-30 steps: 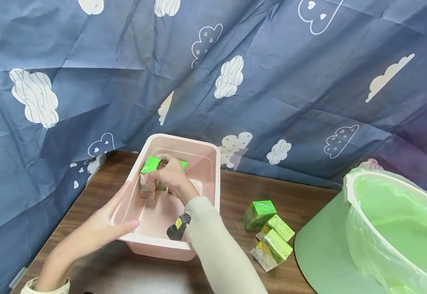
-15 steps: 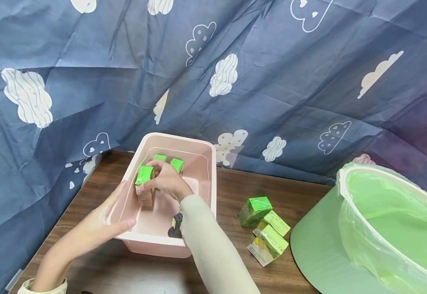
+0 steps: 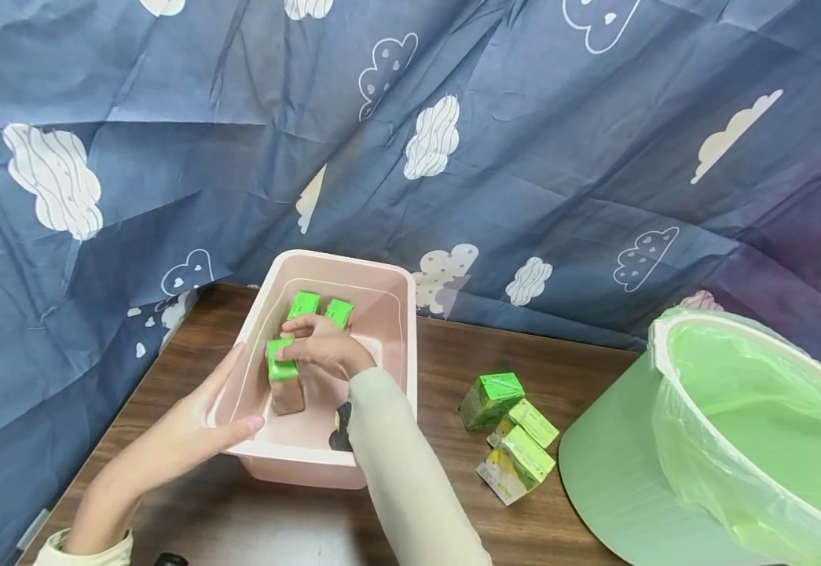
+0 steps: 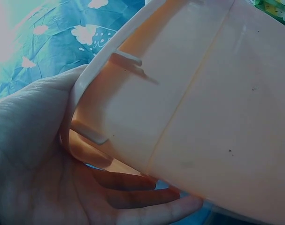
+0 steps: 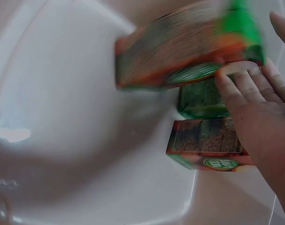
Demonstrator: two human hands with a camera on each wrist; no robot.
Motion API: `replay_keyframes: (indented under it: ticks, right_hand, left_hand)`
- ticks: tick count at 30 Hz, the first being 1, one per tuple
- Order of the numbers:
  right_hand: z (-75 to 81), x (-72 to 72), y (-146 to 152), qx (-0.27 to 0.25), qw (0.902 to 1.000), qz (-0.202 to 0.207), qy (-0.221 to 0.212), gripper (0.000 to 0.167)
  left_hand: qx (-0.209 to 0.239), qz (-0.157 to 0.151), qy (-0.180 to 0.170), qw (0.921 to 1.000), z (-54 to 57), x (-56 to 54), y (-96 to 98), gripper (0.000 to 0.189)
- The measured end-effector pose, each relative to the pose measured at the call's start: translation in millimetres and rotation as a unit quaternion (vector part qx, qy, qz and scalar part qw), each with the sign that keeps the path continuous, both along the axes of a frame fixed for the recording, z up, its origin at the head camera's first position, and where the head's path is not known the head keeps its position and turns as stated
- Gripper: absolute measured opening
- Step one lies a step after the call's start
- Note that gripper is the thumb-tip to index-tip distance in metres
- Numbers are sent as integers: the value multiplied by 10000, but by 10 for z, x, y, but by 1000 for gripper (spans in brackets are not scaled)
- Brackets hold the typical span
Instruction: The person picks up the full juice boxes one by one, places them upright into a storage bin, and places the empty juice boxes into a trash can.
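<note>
A pink plastic tub [image 3: 396, 295] stands on the table. My left hand [image 3: 187, 428] grips its near left corner, the thumb at the rim and the fingers along the outer wall [image 4: 212, 108]. Reaching inside, my right hand [image 3: 328, 346] has its fingers nearly straight against the green top of a drink carton [image 3: 286, 391], with the thumb apart from it. That carton is blurred in the right wrist view. Two more green-topped cartons, one at the left [image 3: 304, 303] and one at the right [image 3: 339, 313], stand in the tub's far end, partly hidden by the hand.
Right of the tub, a dark green carton [image 3: 491, 399] and two yellow-green cartons [image 3: 516, 464] sit on the wooden table [image 3: 445, 369]. A green bin [image 3: 615, 472] with a clear liner stands at the right. Behind hangs a blue cloud-print cloth [image 3: 240, 181].
The carton at my right hand has moved toward the tub's near side, away from the other two, and the right fingers have loosened from it. My left hand keeps its place on the tub.
</note>
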State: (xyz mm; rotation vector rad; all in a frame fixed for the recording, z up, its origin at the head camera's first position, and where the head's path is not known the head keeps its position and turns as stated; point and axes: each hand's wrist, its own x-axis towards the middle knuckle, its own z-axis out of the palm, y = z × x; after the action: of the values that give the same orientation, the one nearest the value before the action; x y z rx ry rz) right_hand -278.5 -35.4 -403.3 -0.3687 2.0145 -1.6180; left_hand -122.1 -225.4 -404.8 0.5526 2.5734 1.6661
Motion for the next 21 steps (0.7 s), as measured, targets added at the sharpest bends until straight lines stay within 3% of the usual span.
replay_keyframes:
  ticks: [5, 9, 14, 21]
  right_hand:
    - [125, -25, -67, -983, 9931, -379, -518, 49]
    - [333, -8, -150, -2143, 9730, -541, -665, 47]
    - [617, 99, -173, -3161, 9455, -617, -472, 46]
    - [1006, 328, 58, -3940, 9170, -615, 39, 43]
  left_hand:
    - [-143, 128, 1, 9998, 19, -16, -17, 95]
    - [-242, 209, -36, 9995, 28, -30, -27, 95]
    - [-182, 169, -45, 9997, 38, -23, -34, 95]
    - [-311, 172, -49, 9994, 32, 14, -14, 95]
